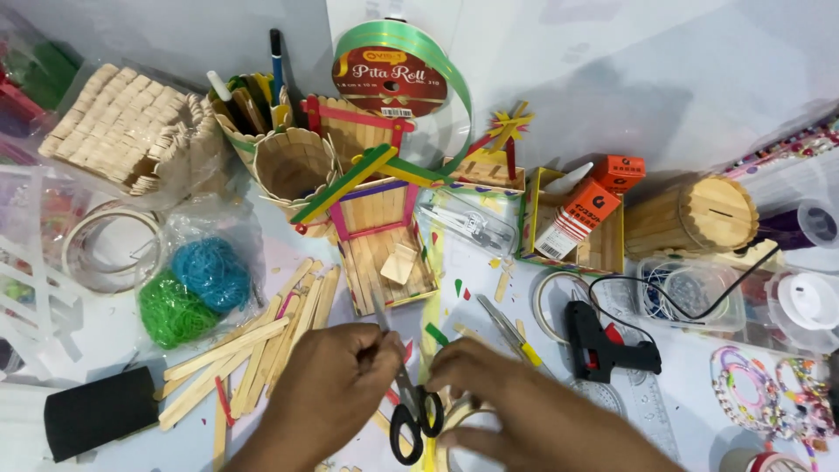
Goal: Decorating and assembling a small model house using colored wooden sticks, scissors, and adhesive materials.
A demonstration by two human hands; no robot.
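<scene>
Head view looks down on a crowded craft counter (699, 79), and going from left to right the materials sit within easy reach of the work at the near edge. At far left a block of stacked wooden sticks (122, 122) lies in clear wrap, with green and blue rubber bands (194, 293) in a bag nearer in. Loose ice-cream sticks (249, 350) fan out just beside the left hand (328, 393), ready to be picked up. That hand is clenched around the blade end of the black-handled scissors (412, 411), whose loops point toward the person. The right hand (502, 398) closes on something small beside the scissors; what it pinches is hidden, possibly a stick piece. Just beyond the hands stands a stick-built tray (384, 245) with coloured edging. Further right, a black glue gun (603, 345) rests on its side, cord trailing away, well apart from the hands.
</scene>
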